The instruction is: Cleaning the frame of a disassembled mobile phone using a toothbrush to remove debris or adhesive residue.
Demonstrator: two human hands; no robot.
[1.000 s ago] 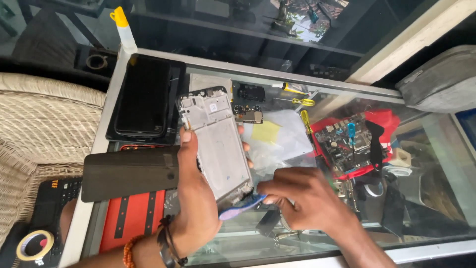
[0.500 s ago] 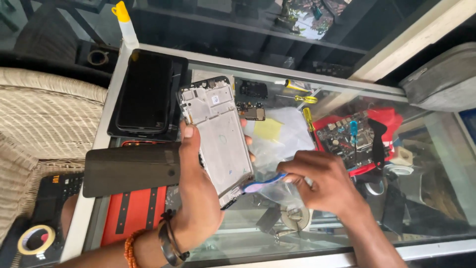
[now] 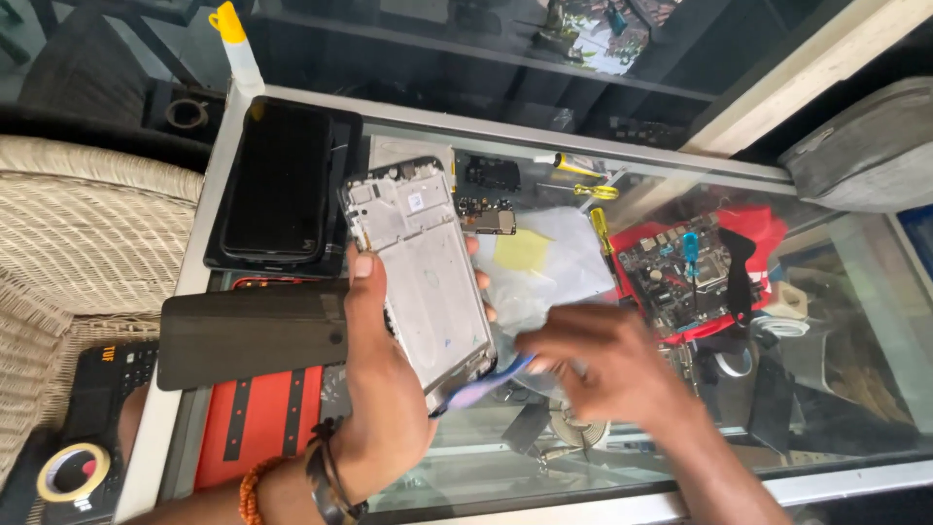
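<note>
Under the glass top of the desk (image 3: 680, 486) we saw a display case holding a circuit board (image 3: 671, 277) on red cloth, yellow-handled screwdrivers (image 3: 588, 185) and a clear bag with a yellow note (image 3: 522, 251); on the glass lay a black tray (image 3: 335, 209) carrying a dark phone (image 3: 277, 180), and beside it a black back cover (image 3: 253, 335). Our left hand (image 3: 384, 389) gripped the opened phone frame (image 3: 418, 272) from below, thumb along its left edge and fingertips wrapped round the right edge, holding it just above the glass. Our right hand (image 3: 607, 365), blurred, pinched a blue plastic pry tool (image 3: 486, 384) at the frame's lower right corner. Compared with half a second earlier, the right hand had dropped lower and the tool had slid down toward that corner, while the frame kept its place. The frame's long axis ran from upper left to lower right, its camera end pointing away from us.
</note>
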